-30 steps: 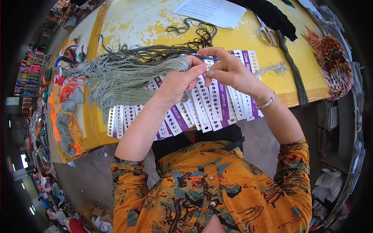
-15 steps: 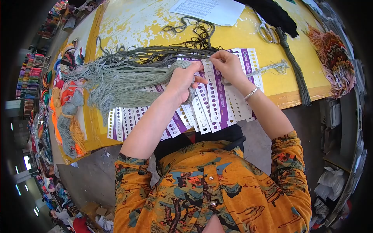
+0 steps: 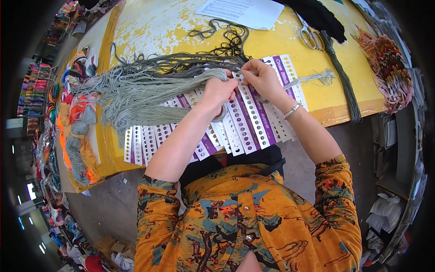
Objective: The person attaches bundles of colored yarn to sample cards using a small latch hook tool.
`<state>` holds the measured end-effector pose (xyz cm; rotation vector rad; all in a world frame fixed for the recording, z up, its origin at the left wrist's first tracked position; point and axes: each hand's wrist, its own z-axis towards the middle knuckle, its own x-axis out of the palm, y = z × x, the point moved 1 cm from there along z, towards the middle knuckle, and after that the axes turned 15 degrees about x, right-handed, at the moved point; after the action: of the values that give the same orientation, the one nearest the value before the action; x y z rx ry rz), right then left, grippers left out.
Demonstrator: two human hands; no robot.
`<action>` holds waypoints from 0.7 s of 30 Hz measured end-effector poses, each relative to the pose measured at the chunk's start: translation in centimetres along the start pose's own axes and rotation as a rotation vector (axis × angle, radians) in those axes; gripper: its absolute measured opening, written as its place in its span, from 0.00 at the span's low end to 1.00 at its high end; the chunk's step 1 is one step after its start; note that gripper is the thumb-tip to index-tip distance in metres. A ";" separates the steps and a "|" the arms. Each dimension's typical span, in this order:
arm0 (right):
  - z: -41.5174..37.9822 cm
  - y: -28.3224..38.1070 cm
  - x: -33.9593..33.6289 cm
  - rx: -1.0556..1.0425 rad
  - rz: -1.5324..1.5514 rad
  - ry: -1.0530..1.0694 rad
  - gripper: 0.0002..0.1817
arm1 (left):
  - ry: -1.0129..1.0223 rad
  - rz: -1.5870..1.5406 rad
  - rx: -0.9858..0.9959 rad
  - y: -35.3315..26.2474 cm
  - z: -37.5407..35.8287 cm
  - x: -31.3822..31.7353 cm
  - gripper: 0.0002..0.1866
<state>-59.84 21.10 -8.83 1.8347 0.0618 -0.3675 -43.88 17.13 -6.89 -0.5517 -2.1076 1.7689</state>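
Observation:
Grey-green embroidery thread [image 3: 149,90] lies in a long loose bundle across the table, its looped end bent around my left hand [image 3: 218,93], which is closed on it. My left thumb and fingertips reach the top of a white and purple punched thread card [image 3: 247,115]. At that same top end, my right hand [image 3: 263,82] is closed in a pinch on the card; any fine strand between its fingertips is too small to make out. Several more such cards [image 3: 145,143] lie fanned under the thread and hands. A pale grey strand bunch [image 3: 312,79] extends right from beneath my right hand.
Dark thread [image 3: 181,61] lies behind the grey bundle. Scissors [image 3: 310,38], a dark green skein [image 3: 340,72], printed paper [image 3: 240,12] and multicoloured thread [image 3: 385,68] are at the back and right. Coloured skeins [image 3: 79,127] cover the yellow table's [image 3: 154,27] left end.
My left hand has moved slightly right and up, and my right hand slightly left and down, so their fingertips are closer together. The cards beneath them have shifted and tilted more.

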 end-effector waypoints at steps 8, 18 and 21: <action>0.0 -0.3 0.4 -0.080 -0.105 -0.054 0.06 | 0.009 -0.138 0.011 -0.1 -0.3 -0.4 0.05; 0.4 -0.4 0.0 -0.009 -0.038 0.025 0.09 | 0.036 -0.078 -0.084 -0.1 0.8 -0.5 0.09; 0.7 -0.3 0.1 0.049 -0.049 0.077 0.06 | -0.004 0.048 -0.057 0.2 1.2 -0.6 0.12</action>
<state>-59.97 20.55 -9.30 1.8984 0.1527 -0.3354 -43.88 15.87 -7.33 -0.6190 -2.1713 1.7412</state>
